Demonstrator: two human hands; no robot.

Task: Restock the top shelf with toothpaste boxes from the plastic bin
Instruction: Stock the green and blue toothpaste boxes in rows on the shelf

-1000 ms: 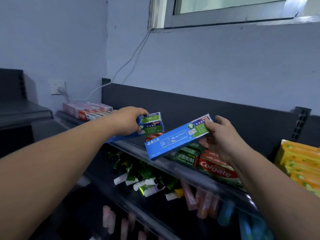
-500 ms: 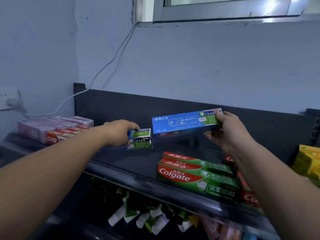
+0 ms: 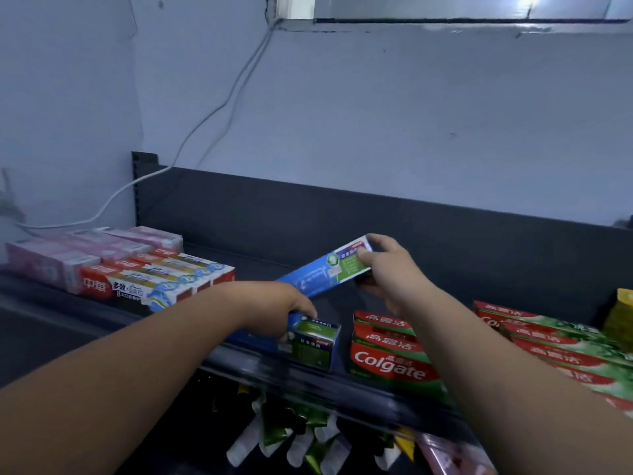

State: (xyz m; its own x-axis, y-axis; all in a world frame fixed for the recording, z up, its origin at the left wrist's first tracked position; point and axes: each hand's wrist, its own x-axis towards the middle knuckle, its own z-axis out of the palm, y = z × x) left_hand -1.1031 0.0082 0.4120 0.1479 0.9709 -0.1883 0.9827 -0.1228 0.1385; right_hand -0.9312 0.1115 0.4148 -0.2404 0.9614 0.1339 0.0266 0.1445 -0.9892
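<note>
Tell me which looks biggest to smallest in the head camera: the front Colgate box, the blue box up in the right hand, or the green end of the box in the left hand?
1. Front Colgate box.
2. Blue box in the right hand; close to the Colgate, and it sits farther back, so unsure.
3. Green box end in the left hand, mostly hidden.

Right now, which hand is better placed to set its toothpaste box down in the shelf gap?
Left hand: its blue-green box already sits low in the gap beside the Colgate boxes; the right hand holds its box higher.
</note>
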